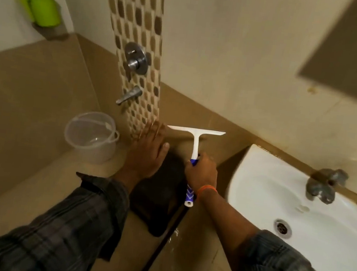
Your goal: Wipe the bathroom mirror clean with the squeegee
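A clear bucket point(91, 138) stands on the floor; a white sink point(277, 203) is right, a green holder point(41, 9) upper left.

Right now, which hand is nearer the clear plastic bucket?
Left. The left hand is spread open just right of the clear bucket, by the mosaic tile strip. The right hand is farther right, gripping the squeegee handle, nearer the sink.

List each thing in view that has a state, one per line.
White squeegee with blue-and-white handle: upright, blade on top, off the mirror.
Right hand: grips the handle.
Left hand: open, fingers spread.
Clear plastic bucket: upright, looks empty.
White ceramic sink: no water running.
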